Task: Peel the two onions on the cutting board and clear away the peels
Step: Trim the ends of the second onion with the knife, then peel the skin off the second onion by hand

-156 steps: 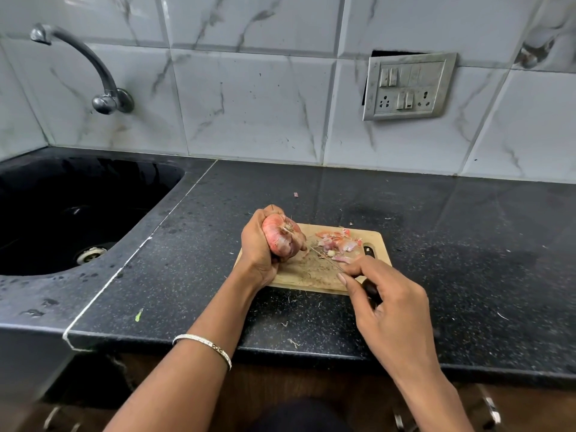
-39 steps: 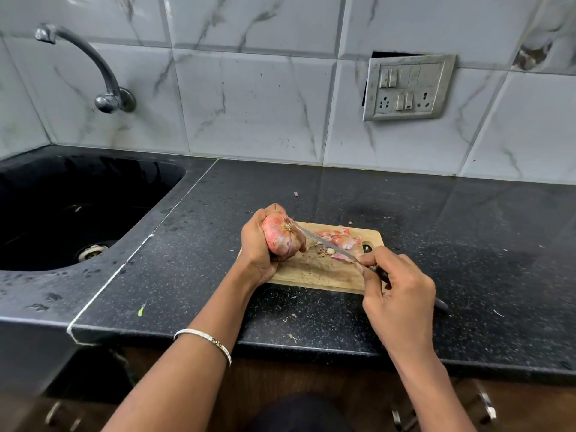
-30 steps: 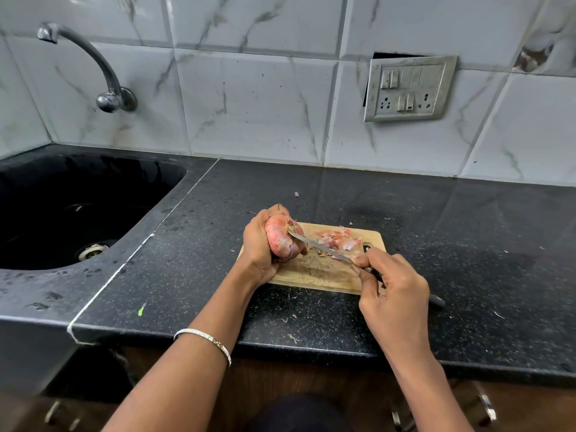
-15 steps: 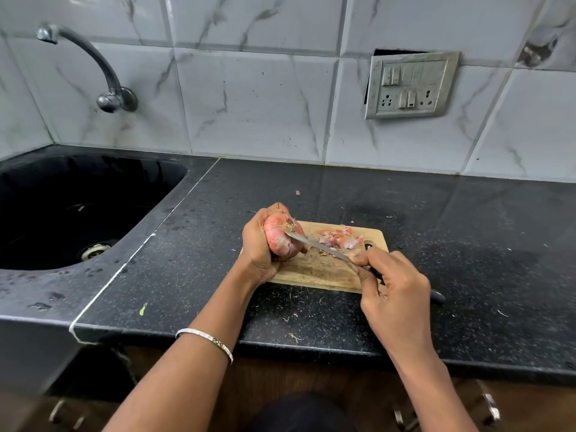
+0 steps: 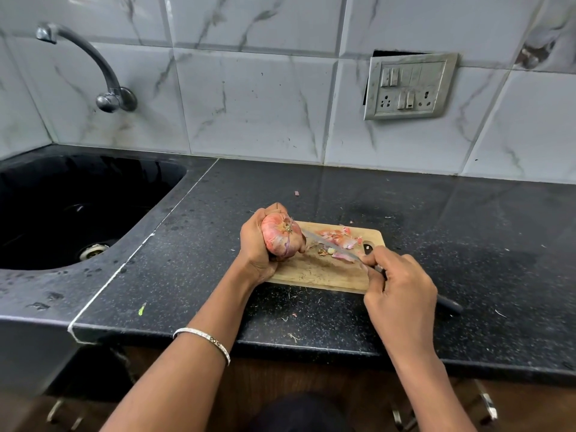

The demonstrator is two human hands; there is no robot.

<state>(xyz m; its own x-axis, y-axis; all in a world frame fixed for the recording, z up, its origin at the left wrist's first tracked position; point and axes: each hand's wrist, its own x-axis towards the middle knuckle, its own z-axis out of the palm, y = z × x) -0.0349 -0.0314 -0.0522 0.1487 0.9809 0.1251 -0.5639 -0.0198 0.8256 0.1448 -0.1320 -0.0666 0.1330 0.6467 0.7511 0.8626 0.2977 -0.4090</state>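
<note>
My left hand (image 5: 256, 244) grips a pink-skinned onion (image 5: 279, 235) just above the left end of the wooden cutting board (image 5: 314, 271), root end facing me. My right hand (image 5: 397, 291) holds a knife (image 5: 335, 249) by its black handle. The blade points left and its tip touches the onion's right side. A heap of pink peels (image 5: 339, 236) and small scraps lies on the far right part of the board. I see only one onion.
The board lies on a black speckled counter (image 5: 467, 244). A black sink (image 5: 71, 210) with a wall tap (image 5: 103, 73) is at the left. A switch plate (image 5: 410, 87) is on the tiled wall. Small peel scraps dot the counter near its front edge.
Over five seconds my right hand lifted the knife off the board and brought its tip against the onion. In the last second the blade stayed at the onion; the onion turned slightly.
</note>
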